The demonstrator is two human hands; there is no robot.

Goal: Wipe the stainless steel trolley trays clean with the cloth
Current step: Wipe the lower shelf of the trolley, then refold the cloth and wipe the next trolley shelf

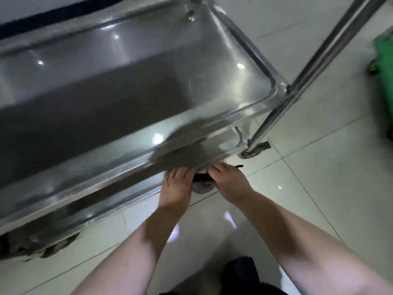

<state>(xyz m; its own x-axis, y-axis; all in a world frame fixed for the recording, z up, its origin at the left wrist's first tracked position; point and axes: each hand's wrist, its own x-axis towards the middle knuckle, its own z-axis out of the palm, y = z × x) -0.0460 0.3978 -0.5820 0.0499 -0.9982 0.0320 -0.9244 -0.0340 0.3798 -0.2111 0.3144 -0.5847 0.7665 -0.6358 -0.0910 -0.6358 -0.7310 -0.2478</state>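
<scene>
Both hands are low at the near edge of the trolley tray [131,86], just under its rolled rim. The left hand [176,184] has the fingers curled and close together, with the tips touching the underside of the rim. The right hand [228,184] is beside it, fingers bent inward. Between the two hands there is the cloth [202,184], a dark and grey bunch. It seems that both hands are pinching it, but the picture is blurred and I cannot tell exactly which fingers hold it.

The tray surface is shiny, with light spots on it, and I see no clear dirt from here. A metal upright post [319,60] of the trolley stands at the right corner, and below it a lower shelf edge [225,145] is visible. The floor [319,188] is pale tile. Something green [382,60] stands at the far right.

What can go wrong, in my judgement: the cloth is crumpled into a small ball, so if it is used like this it will touch only a narrow stripe and leave streaks. The hands are very near to the thin metal rim, and a fast movement can scrape the knuckles. If the person pushes hard, the trolley may roll away on the smooth tiles, though its wheels are hidden
</scene>
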